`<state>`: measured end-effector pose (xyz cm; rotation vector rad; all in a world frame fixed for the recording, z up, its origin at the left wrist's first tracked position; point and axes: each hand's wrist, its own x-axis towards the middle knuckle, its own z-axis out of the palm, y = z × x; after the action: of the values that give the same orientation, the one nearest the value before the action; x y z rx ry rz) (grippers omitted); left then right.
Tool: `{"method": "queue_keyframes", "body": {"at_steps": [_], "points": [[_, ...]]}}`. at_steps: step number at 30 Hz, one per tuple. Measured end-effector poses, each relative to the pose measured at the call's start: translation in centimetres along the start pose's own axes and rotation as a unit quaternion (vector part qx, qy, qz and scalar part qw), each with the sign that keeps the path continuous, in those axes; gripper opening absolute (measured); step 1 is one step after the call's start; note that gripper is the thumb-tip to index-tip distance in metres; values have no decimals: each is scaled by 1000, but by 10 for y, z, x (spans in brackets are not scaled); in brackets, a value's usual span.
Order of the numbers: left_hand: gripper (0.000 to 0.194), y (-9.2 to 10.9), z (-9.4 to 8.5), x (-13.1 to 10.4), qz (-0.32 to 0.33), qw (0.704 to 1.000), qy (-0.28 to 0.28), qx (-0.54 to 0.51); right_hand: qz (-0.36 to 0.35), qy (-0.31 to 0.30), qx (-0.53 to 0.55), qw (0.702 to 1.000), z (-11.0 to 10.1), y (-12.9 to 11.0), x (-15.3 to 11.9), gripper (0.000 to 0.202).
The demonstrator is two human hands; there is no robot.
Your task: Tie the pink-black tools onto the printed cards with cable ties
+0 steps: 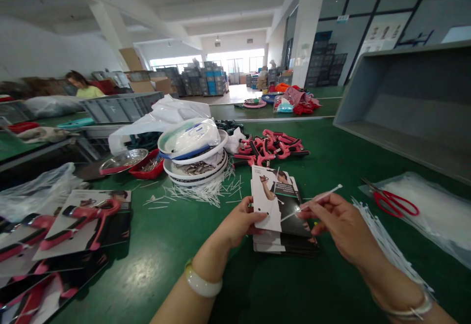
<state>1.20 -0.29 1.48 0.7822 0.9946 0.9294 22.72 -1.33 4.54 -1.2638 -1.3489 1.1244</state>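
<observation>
A stack of printed cards (285,243) lies on the green table, with white and black printing on the top ones. My left hand (239,223) grips the left edge of the upper card (268,216), thumb on top. To the right, my right hand (331,221) pinches a white cable tie (327,194) between thumb and fingers, close to the card's right side. Another white tie end lies over the card face. Beyond the stack is a pile of pink and black tools (272,147). Loose white ties (390,245) lie beside my right forearm.
Red-handled scissors (395,203) rest on a plastic bag at right, below a large grey bin (401,113). Stacked bowls (195,167), a red tray (147,167) and scattered ties stand left of centre. Carded pink tools (81,221) lie at left. A person (86,88) is in the background.
</observation>
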Motion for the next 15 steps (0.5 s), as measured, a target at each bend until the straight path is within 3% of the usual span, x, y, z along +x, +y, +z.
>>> {"method": "queue_keyframes", "body": {"at_steps": [6,9,15], "points": [[49,-6,7,0,0,994,-41,-105,-22,56,-76,995,16,12,-7,33],[55,-7,12,-1,10,990,-67,-120,-70,75,-110,989,19,9,-6,30],[61,-13,22,0,39,991,-38,-126,-188,123,-189,956,16,9,-3,21]]}}
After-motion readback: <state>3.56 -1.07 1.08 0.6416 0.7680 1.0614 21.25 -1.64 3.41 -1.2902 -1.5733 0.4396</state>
